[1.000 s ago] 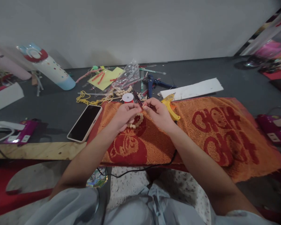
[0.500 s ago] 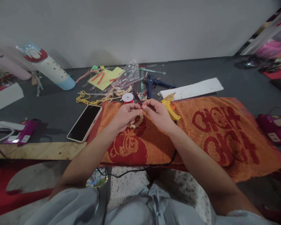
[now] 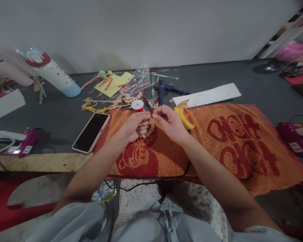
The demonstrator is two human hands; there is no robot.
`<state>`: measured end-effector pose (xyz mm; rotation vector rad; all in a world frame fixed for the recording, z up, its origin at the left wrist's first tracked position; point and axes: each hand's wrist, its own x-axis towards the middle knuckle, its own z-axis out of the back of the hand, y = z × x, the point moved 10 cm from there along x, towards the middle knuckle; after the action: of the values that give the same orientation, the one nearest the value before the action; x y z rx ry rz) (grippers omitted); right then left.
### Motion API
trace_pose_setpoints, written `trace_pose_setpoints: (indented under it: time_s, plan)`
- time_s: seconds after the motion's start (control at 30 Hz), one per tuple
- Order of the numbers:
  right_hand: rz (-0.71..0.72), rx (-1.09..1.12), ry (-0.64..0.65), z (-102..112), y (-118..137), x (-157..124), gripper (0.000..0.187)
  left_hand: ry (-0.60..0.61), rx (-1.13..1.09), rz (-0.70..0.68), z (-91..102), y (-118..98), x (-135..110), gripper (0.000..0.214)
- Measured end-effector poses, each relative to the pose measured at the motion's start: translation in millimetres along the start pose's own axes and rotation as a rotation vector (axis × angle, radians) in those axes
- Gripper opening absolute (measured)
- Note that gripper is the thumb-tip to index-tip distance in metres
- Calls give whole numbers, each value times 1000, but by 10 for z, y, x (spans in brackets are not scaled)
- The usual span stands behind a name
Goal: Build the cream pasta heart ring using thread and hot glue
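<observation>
My left hand is closed, thumb and forefinger pinched, the other fingers curled in. Facing it, my right hand pinches the end of a thin red strand, too small to tell whether thread or ribbon. The strand spans the small gap between both sets of fingertips. Under the hands, a ring of pale beads lies on the orange towel, partly hidden by my left fingers. Just behind stands a white-topped spool wound with red, beside a dark pen-like tool.
Right of my hands lies a yellow glue gun. Behind are blue pliers, a white board, yellow string and a clear plastic bag. A phone and a bottle are at left.
My fingertips have drawn slightly apart, the left ones shifting a little left and up. More of the red strand shows between them. My left fingers are curled more tightly.
</observation>
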<state>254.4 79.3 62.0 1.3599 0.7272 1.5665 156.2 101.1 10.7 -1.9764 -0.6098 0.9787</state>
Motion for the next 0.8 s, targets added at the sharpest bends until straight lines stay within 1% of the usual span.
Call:
trace_pose_setpoints:
  time_s: [0.13, 0.27, 0.37, 0.53, 0.7, 0.8]
  plan:
    - [101, -101, -11, 33, 128, -8, 11, -16, 36, -19, 16, -27, -10, 25]
    - [108, -140, -39, 60, 137, -12, 11, -8, 85, -88, -5, -101, -42, 25]
    - [64, -122, -61, 72, 80, -14, 10, -25, 122, -114, 4, -134, -62, 27]
    - [-54, 15, -92, 88, -68, -22, 9, -46, 171, -147, 20, -169, -73, 28]
    - [-197, 174, -61, 38, -208, -34, 13, -67, 196, -213, 31, -224, -89, 26]
    - [-222, 205, -34, 1, -234, -31, 17, -94, 214, -252, 48, -257, -96, 24]
